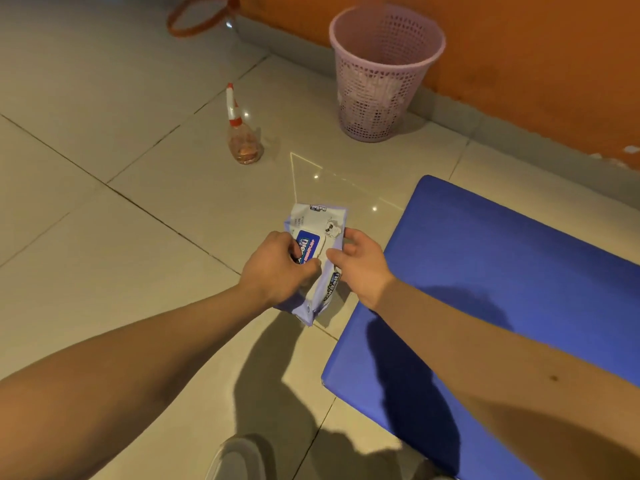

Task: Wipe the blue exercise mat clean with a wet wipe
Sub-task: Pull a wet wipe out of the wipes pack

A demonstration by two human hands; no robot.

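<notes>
A white and lilac wet wipe pack (317,220) with a blue label lies on the tiled floor, just left of the blue exercise mat (502,258). My left hand (277,268) grips the pack's near left part, fingers curled by the flip lid. My right hand (360,261) holds the pack's right edge, thumb at the lid and fingers on the side. The lid looks closed, and no loose wipe is visible. The mat lies flat at the right, with my right forearm over it.
A pink mesh waste basket (384,74) stands by the orange wall at the back. A clear spray bottle (242,133) with a red and white nozzle stands on the tiles to its left. An orange hoop (197,19) lies far left. A grey shoe (239,459) shows at the bottom.
</notes>
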